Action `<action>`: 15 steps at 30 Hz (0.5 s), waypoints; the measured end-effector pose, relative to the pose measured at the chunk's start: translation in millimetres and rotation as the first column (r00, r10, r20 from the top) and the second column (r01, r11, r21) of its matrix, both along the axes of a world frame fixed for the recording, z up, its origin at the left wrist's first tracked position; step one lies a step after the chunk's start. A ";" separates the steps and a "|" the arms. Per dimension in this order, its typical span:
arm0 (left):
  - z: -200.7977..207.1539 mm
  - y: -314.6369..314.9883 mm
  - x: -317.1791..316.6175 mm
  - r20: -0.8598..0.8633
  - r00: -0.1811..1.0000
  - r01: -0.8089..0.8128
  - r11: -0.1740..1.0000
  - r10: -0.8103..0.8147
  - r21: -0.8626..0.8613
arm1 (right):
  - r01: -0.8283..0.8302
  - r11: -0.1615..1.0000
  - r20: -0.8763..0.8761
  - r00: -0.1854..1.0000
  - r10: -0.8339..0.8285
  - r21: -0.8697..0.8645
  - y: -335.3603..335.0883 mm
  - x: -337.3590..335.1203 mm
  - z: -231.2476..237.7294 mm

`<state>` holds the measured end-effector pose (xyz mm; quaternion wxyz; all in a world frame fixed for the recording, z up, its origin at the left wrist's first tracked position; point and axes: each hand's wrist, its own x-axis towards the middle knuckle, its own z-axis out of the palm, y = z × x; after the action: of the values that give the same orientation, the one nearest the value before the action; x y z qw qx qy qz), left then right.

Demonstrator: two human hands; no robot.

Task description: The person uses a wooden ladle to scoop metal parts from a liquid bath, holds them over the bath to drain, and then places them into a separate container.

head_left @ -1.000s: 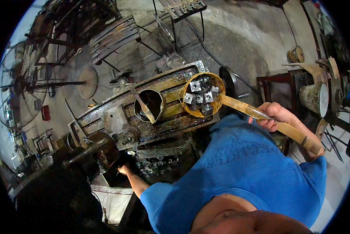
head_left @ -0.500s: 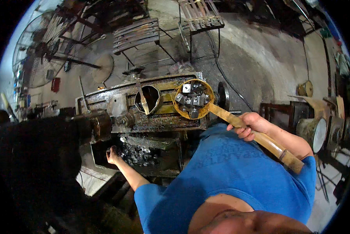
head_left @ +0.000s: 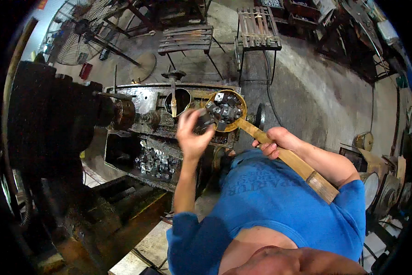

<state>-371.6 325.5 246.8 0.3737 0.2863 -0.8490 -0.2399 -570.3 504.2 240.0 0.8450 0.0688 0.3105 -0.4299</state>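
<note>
My right hand point(head_left: 274, 141) is wrapped round the flat bamboo handle point(head_left: 297, 166) of a round yellow-rimmed scoop point(head_left: 244, 104). Dark metal blocks point(head_left: 224, 110) with some shiny faces fill the scoop, which rests over the machine bed. At the scoop's left rim is my left hand point(head_left: 191, 136), smeared by motion. Its thumb and fingers curve round a dark metal block point(head_left: 204, 119), whose outline is blurred. Below, a dark oily tray point(head_left: 112, 149) holds a heap of small shiny metal pieces point(head_left: 157, 160).
A round can point(head_left: 188, 97) with a brush-like wooden handle point(head_left: 173, 98) across it stands left of the scoop. Dark machinery point(head_left: 45, 114) rises at the left. Two slatted stools point(head_left: 186, 40) and a large fan point(head_left: 81, 27) stand beyond, and a cable crosses the floor.
My left hand has risen from the tray of metal pieces to the scoop's left rim, bringing a dark block. My right hand keeps its grip on the handle. The view has shifted.
</note>
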 end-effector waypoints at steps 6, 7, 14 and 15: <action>-18.8 15.6 -68.0 0.380 0.921 0.160 0.971 -0.082 -0.179 | 0.038 0.999 0.063 0.997 -0.039 0.020 0.6 0.2 0.2; -24.7 17.0 -72.6 0.492 0.868 0.169 0.971 -0.067 -0.166 | 0.035 0.999 0.056 0.998 -0.036 0.017 1.4 1.2 -1.9; -44.7 19.0 -57.7 0.587 0.810 0.275 0.895 -0.018 -0.352 | 0.057 0.998 0.108 0.993 -0.056 -0.013 0.9 -3.6 -11.6; -45.9 20.4 -53.7 0.579 0.815 0.286 0.891 -0.032 -0.354 | 0.046 0.999 0.086 0.995 -0.044 -0.018 1.3 -2.4 -10.2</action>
<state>-425.2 345.9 200.9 0.1406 0.1814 -0.9732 0.0138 -572.7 505.5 229.8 0.8482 0.0857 0.2681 -0.4487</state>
